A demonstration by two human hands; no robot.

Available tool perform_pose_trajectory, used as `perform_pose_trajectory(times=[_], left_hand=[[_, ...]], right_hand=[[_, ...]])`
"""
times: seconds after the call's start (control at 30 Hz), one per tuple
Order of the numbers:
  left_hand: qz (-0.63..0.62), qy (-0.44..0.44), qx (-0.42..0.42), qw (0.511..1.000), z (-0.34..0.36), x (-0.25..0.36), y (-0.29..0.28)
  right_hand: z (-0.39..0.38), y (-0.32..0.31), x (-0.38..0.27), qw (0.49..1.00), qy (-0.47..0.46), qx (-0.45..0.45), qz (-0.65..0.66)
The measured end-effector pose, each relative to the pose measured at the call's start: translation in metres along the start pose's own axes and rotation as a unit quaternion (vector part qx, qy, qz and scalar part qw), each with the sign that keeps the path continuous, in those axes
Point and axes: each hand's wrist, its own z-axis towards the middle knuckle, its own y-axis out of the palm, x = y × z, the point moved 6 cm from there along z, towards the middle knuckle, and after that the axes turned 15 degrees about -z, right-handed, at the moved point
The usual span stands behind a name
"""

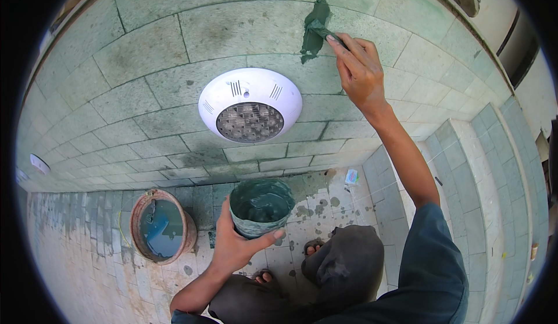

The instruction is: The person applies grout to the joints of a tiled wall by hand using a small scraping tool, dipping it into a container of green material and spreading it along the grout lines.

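My right hand (361,71) grips a small spreading tool (338,40) against the pale green tiled wall (226,22), in a dark green smear (311,45) of paste. My left hand (235,240) holds a round container (256,226), its outside streaked, with thick dark green paste inside. Between my hands and a little higher, a white round light fixture (250,80) with a dark honeycomb centre is mounted on the wall.
A pink bucket (189,231) of murky water with a blue item inside stands left of my feet on the spattered tile floor (343,208). Tiled steps (465,173) rise at the right. A small packet (351,177) lies by the wall. Another white fixture (39,163) is far left.
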Motion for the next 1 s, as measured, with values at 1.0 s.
perform_pose_trajectory(times=[1.0], left_hand=[[-0.001,-0.012,0.004,1.0,-0.001,0.001,-0.003]], right_hand=[[0.02,-0.029,0.046,0.964,0.211,0.122,0.102]])
